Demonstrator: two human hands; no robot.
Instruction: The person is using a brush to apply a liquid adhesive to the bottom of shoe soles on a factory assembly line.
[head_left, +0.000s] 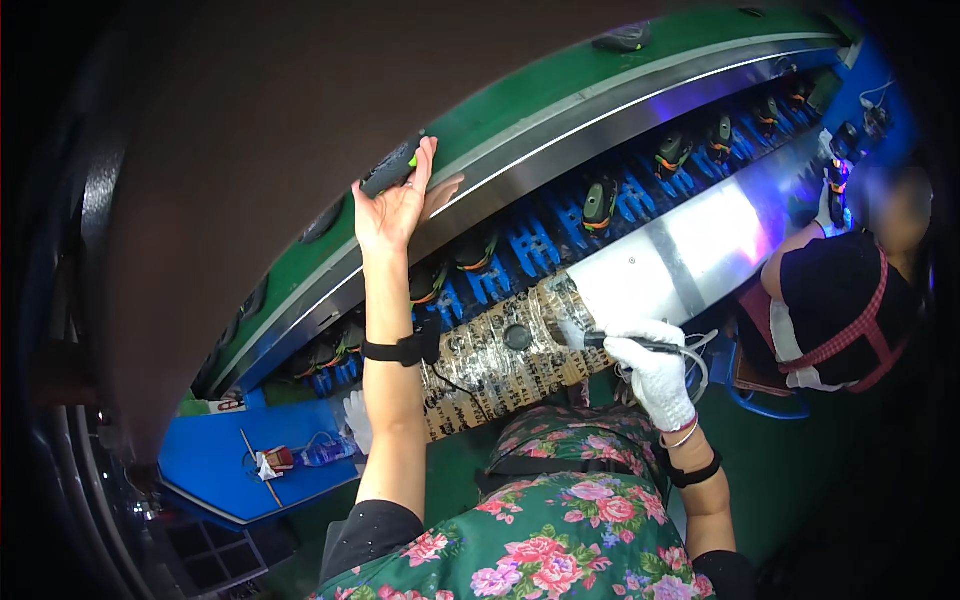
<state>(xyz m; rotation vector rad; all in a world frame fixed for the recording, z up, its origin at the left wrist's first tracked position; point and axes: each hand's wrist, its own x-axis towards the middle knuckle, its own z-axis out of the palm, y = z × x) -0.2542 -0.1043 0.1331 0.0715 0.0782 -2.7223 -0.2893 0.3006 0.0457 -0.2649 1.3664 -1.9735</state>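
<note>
My bare left hand (392, 208) reaches up over the green belt, its thumb and fingers around a dark shoe sole (388, 173) with a bright green patch. Part of that sole is hidden behind a dark shape overhead. In a white glove, my right hand (655, 368) grips a brush (590, 339) by its black handle; the pale bristles point left, over the work surface. Beside the bristles, a round black disc (517, 337) sits on the bench top (490, 392), which is covered in printed brown tape and clear film.
Shoes with orange and green trim (599, 204) stand on a row of blue holders (535, 250) below the conveyor (520, 110). Bare metal plate (650, 265) continues rightward. A person (835, 300) works at right. A blue side table (215, 455) carries a bottle (325, 452).
</note>
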